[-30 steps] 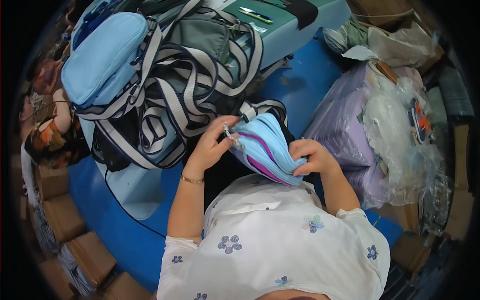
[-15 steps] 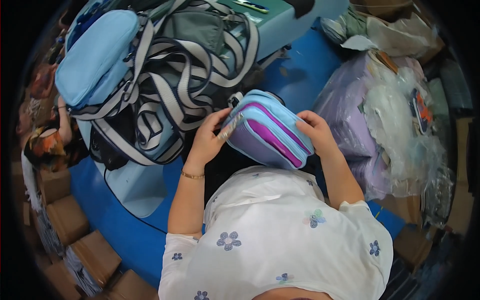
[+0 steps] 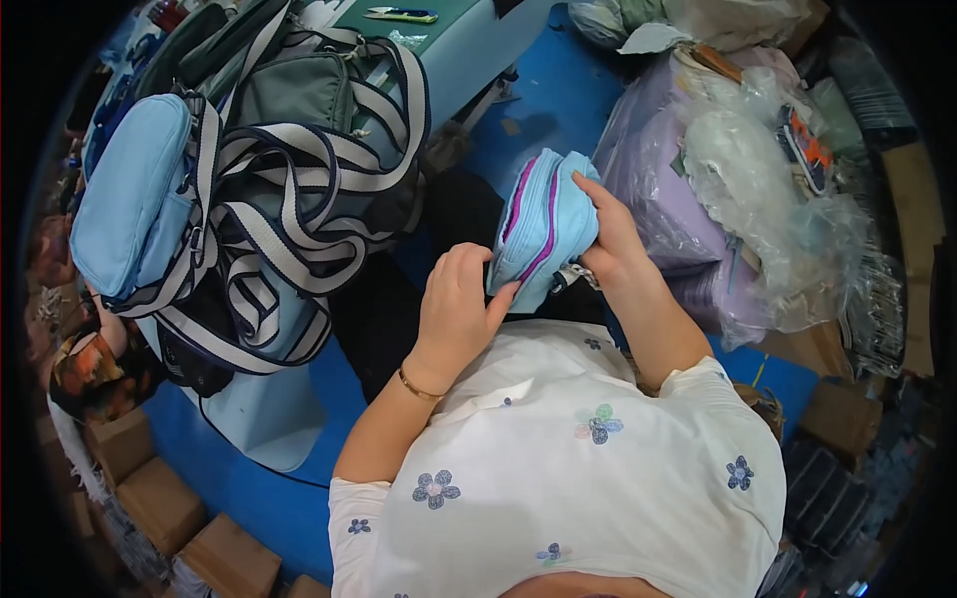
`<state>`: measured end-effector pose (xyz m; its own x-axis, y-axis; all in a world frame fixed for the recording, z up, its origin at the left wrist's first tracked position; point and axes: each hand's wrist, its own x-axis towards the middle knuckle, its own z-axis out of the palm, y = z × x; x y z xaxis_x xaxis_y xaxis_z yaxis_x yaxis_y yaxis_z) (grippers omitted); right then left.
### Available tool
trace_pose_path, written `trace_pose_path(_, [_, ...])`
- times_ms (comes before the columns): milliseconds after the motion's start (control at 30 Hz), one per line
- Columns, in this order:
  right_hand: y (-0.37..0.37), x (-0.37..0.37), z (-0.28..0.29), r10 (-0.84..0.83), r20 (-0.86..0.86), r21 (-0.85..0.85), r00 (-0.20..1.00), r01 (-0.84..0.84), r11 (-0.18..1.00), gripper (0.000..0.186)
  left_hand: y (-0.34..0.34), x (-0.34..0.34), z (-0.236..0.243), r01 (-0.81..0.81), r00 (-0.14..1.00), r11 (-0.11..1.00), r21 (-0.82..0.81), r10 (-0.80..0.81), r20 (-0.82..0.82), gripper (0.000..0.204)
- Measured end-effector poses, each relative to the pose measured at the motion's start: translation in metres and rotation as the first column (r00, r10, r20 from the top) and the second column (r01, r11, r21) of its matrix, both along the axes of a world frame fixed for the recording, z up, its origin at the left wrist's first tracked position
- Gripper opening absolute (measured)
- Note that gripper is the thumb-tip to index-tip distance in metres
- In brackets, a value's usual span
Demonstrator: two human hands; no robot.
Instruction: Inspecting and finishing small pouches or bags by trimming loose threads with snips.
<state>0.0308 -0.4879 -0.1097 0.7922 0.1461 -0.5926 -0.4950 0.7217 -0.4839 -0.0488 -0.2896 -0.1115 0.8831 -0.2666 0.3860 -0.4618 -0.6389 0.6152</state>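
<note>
A light blue pouch with purple zipper openings stands tilted between my hands. My right hand is closed around its right side, above a small piece of webbing strap. My left hand has curled fingers at the pouch's lower left, thumb against it. To the left lies a heap of striped straps, with another light blue bag and a grey-green bag.
A light blue bench with green top holds snips. Plastic-wrapped lavender bundles stand right, cartons lower left on blue flooring. A person's arm and patterned clothing show at far left.
The pouch has turned upright, its zipper edges now running up and down. My right hand has risen along its right side; my left has shifted right to its lower end.
</note>
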Motion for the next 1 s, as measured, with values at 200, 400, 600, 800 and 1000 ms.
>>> trace_pose_path(200, [0.016, 0.003, 0.002, -0.004, -0.006, -0.018, 1.000, 0.004, 1.000, 0.035, -0.007, 0.003, -0.032, -0.102, 0.900, 0.910, -0.402, -0.088, -0.427, 0.020])
trace_pose_path(400, [0.012, -0.021, -0.024, 0.460, 0.361, -0.455, 0.811, -0.278, 0.846, 0.029, 0.002, 0.005, -0.057, -0.298, 0.908, 0.810, -0.505, 0.077, -0.412, 0.012])
trace_pose_path(600, [0.015, -0.041, -0.024, 0.526, 0.523, -0.667, 0.671, -0.062, 0.742, 0.052, 0.007, 0.005, -0.057, -0.205, 0.956, 0.843, -0.497, 0.063, -0.286, 0.019])
trace_pose_path(800, [0.008, -0.015, -0.003, 0.850, 0.512, -0.747, 0.127, 0.554, 0.367, 0.044, 0.013, 0.002, -0.041, -0.100, 0.946, 0.840, -0.533, -0.086, -0.312, 0.024])
trace_pose_path(1000, [0.016, -0.005, 0.005, 0.848, 0.512, -0.568, -0.137, 0.686, 0.454, 0.019, 0.020, 0.002, -0.027, -0.094, 0.938, 0.811, -0.577, -0.123, -0.325, 0.022])
